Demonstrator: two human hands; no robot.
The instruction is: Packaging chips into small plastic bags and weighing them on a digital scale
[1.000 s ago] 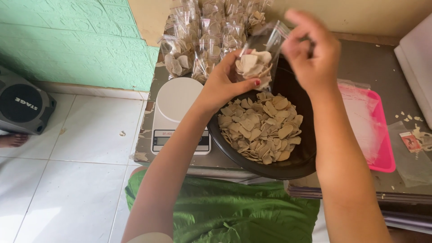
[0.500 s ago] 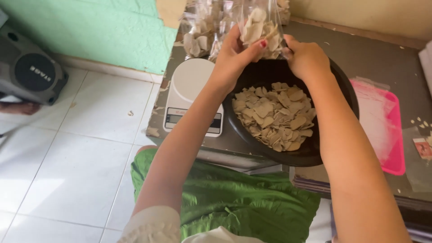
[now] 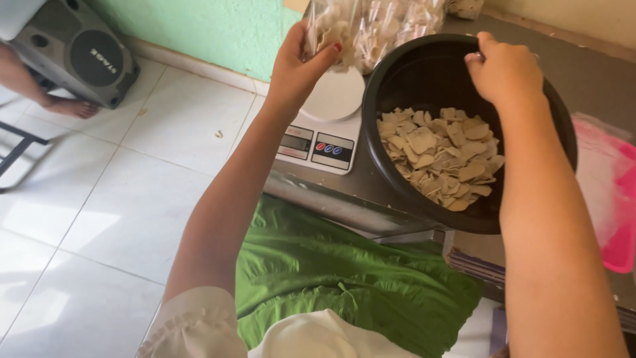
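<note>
Left hand [image 3: 295, 69] grips a clear bag of pale chips [image 3: 329, 32] above the white scale [image 3: 322, 126]. Right hand [image 3: 505, 69], fingers curled, grip unclear, hovers over the black bowl [image 3: 404, 73] on the table [image 3: 596, 79].

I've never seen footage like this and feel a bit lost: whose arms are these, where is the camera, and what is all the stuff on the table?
The camera sits on a person's head and looks down, so both arms are their own. The left hand holds a clear plastic bag of pale chips above a white kitchen scale. The right hand reaches over the far rim of a black bowl, which is partly filled with the same chips. More filled bags lie behind the scale, and a pink tray sits at the right. On the tiled floor stands a grey speaker; the foot beside it belongs to someone else.
</note>
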